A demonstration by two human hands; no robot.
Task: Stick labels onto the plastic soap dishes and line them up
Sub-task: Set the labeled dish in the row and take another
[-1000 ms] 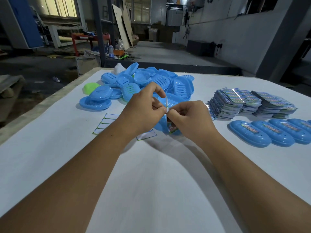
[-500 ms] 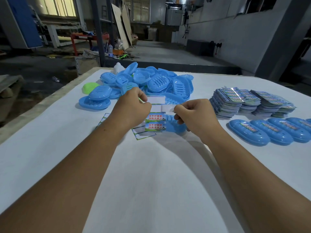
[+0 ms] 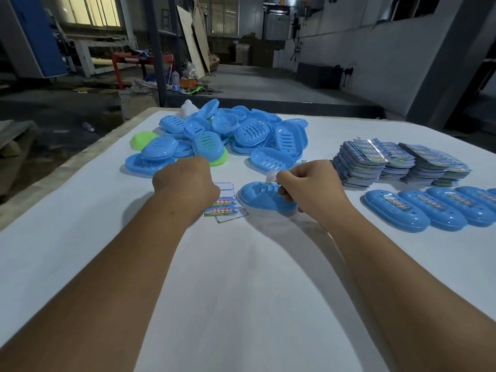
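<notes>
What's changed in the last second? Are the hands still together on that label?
No. The hands have parted: the left hand moved down-left and rests on the label sheet on the table; the right hand pulled right, pinching a small white strip over the blue soap dish. Dish pile, label stacks and labelled row stayed.

The soap dishes (image 3: pixel 243 132) are smooth blue plastic with a slight sheen, a few green. The stacked labels (image 3: pixel 375 159) are glossy printed paper that catches the light. The surface (image 3: pixel 241 291) is matt white, smooth; its left edge looks like bare wood.
</notes>
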